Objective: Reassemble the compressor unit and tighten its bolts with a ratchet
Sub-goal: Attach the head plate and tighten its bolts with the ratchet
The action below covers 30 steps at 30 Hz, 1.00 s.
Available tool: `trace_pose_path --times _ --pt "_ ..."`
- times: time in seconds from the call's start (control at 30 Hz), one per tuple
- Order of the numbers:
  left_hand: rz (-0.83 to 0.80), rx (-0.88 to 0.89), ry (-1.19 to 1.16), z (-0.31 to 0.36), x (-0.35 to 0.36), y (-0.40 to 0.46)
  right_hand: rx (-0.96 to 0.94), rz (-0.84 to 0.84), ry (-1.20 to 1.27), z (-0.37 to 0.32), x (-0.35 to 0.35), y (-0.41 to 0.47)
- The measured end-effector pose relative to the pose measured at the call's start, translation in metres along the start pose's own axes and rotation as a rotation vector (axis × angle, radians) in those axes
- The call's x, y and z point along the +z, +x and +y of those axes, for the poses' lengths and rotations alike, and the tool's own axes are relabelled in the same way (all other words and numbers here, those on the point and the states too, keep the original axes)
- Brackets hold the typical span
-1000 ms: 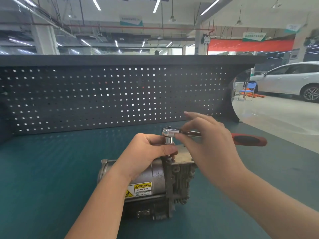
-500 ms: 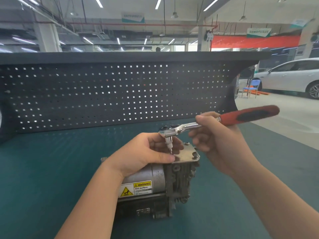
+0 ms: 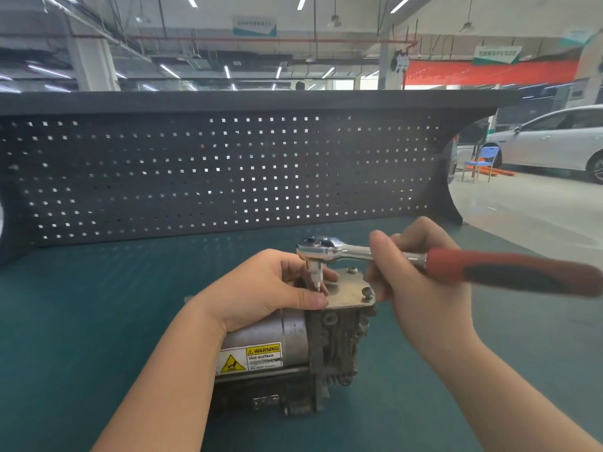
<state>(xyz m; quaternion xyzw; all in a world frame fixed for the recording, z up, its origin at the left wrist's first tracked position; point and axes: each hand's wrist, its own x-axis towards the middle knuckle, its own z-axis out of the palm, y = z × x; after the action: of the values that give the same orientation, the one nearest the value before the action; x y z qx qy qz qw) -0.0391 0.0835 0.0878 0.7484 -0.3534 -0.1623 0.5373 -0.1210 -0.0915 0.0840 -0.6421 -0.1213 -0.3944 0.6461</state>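
The grey metal compressor unit [image 3: 293,350] lies on its side on the green bench mat, a yellow warning label facing me. A flat silver cover plate [image 3: 349,290] sits on its top with two bolt heads [image 3: 367,292] showing on the right side. My left hand [image 3: 264,288] rests over the unit's top and holds the ratchet's bit between thumb and fingers at the plate's left corner. My right hand [image 3: 414,282] grips the chrome shank of the ratchet [image 3: 332,251], whose red and black handle points right. The bit tip touches the plate.
A dark perforated back panel [image 3: 228,177] closes the far edge of the green bench mat [image 3: 81,321]. Beyond the bench's right end lies open workshop floor with a white car [image 3: 554,138] and a blue chair [image 3: 483,161].
The ratchet handle rose half a second ago and has now swung back down toward level, pointing right. My left hand stays on the compressor's top, holding the bit.
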Motion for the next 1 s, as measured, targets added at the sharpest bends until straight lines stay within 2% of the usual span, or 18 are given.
trace_pose_path --times 0.13,0.27,0.37,0.47,0.57,0.73,0.8,0.93,1.0 --pt "0.039 -0.003 0.078 0.002 0.002 -0.002 -0.139 -0.001 -0.182 -0.006 0.014 -0.008" --pt "0.071 0.004 0.086 0.001 0.004 -0.003 -0.070 -0.106 -0.227 -0.014 0.012 0.009" --pt "0.067 0.003 0.115 0.001 0.005 -0.002 0.198 -0.258 0.036 -0.009 -0.001 0.034" --pt "0.085 0.015 0.075 0.002 0.008 -0.002 0.376 -0.295 0.350 0.006 -0.009 0.043" --pt "0.113 0.000 0.078 0.004 0.009 -0.003 0.341 -0.204 0.423 0.019 -0.011 0.030" --pt "0.123 -0.066 0.106 0.007 0.007 0.001 0.103 -0.035 0.200 0.016 -0.008 0.004" --pt "0.135 -0.059 0.122 0.007 0.006 0.001 0.088 0.012 0.252 0.013 -0.003 -0.001" --pt "0.068 -0.026 0.109 0.007 0.004 -0.003 0.078 0.137 0.532 0.017 0.002 0.004" --pt "0.055 -0.024 0.100 0.006 0.004 -0.004 0.034 0.198 0.429 0.024 0.002 0.008"
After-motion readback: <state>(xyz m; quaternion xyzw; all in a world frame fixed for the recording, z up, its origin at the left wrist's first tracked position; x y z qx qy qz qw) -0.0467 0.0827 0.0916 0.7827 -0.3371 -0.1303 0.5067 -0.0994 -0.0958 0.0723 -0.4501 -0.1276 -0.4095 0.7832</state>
